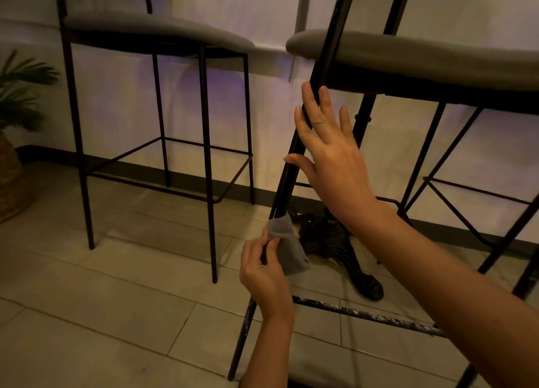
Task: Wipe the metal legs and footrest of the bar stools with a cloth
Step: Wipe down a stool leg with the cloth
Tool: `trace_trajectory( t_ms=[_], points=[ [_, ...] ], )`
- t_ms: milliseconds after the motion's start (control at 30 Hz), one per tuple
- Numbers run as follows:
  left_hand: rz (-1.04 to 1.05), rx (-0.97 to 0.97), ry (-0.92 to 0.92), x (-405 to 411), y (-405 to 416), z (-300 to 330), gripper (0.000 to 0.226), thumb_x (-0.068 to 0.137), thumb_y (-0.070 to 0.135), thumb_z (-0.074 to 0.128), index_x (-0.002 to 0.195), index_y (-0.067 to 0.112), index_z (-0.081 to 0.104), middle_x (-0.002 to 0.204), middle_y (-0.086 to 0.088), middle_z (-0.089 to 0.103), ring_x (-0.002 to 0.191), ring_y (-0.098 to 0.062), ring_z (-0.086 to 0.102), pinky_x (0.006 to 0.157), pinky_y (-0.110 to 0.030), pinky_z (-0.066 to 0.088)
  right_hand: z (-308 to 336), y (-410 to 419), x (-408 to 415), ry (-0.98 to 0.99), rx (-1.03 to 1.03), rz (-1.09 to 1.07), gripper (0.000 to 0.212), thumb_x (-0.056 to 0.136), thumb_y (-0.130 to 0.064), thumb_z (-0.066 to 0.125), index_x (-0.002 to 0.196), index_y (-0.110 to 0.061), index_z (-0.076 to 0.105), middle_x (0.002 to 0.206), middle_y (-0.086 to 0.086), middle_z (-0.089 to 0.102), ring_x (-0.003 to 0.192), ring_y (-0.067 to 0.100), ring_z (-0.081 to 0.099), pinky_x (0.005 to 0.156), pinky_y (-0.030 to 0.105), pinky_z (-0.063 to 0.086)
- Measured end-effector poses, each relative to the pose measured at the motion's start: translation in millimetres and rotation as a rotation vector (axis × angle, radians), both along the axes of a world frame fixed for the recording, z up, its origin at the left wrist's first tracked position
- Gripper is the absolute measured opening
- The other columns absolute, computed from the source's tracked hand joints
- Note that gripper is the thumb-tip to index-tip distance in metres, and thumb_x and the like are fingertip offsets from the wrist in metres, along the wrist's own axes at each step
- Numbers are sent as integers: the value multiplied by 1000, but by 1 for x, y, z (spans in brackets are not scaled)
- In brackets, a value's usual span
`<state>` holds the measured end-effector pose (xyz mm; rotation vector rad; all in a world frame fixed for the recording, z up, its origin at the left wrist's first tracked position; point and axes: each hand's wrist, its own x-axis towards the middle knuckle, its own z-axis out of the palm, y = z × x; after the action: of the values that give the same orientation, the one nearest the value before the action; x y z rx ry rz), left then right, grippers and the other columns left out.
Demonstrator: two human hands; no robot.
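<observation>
A: What's closest to cam?

B: R forearm, coming in from lower right. R hand (326, 151) up against the near stool's front leg (294, 142), fingers straight & spread, thumb tip touching the leg. Nothing gripped, just flat vs the metal.

A: And the L hand?

B: L hand (264, 266) lower down, thumb + fingers pinching a grey cloth (287, 246). Cloth is wrapped on the same leg, approx midway between seat and footrest bar (364, 314), one end hanging loose below the pinch.

A: Footrest condition?

B: Bar looks scuffed, whitish flecks along it. Runs right from the leg, under the R forearm.

A: Which stool?

B: Near stool (408, 55), grey padded seat, black frame, tilted in view. Second stool (151, 31) stands well apart to the left, upright, same build.

A: Anything else?

B: Ornate dark table base (344, 241) on the tile floor (102, 314) just behind the cloth. Plant in a woven basket (11, 183) at far left edge. White wall behind w/ dark skirting.
</observation>
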<state>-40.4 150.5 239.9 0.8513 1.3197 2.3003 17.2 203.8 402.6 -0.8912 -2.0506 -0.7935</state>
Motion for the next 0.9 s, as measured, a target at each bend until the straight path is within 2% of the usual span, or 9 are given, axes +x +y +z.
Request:
trace_trajectory(
  t_ms=[167,267,367,433,533,700,900],
  points=[
    [-35,46,50,-2,4,9,15,85,4,60,87,17,66,84,-1,60,80,-6,59,69,-13,49,0,0,0,5,-11,1,67,78,-20,69,135,0,40,149,18,25,138,34,17,111,50,13],
    [-25,20,45,-4,0,-9,17,85,3,59,86,19,65,84,-2,61,79,-5,59,70,-11,49,-1,-1,-1,17,-18,4,67,79,-19,68,135,0,38,149,18,24,138,34,17,111,50,13],
    [-1,-50,50,-7,-4,-31,24,84,-1,59,86,23,64,85,8,62,81,0,59,69,-8,47,-4,-1,-2,34,-24,1,65,81,-18,67,136,1,37,149,18,24,139,34,16,112,51,13],
    [13,-86,54,-9,-8,-41,24,84,-2,59,85,21,64,83,12,61,82,4,59,68,-5,45,-6,-1,-3,54,-27,8,65,81,-17,66,136,1,37,149,19,24,139,35,16,112,52,14],
    [19,-110,48,-9,-13,-46,19,84,-4,59,85,15,64,83,10,60,80,7,58,67,-4,45,-9,-2,-5,75,-37,22,65,81,-15,67,136,1,37,149,19,24,138,35,16,112,52,15],
    [35,-90,67,-7,-9,-40,13,84,-2,59,87,9,66,83,8,60,79,4,58,68,-5,45,-13,-1,-4,66,-32,16,69,80,-16,68,137,0,35,149,20,24,138,34,17,112,49,13],
    [22,-98,82,-9,-6,-52,19,83,1,60,86,18,64,84,15,62,83,1,59,69,-7,46,-14,-1,-3,72,-32,25,69,80,-17,67,138,-1,33,149,19,23,139,33,16,112,48,13]
  ],
)
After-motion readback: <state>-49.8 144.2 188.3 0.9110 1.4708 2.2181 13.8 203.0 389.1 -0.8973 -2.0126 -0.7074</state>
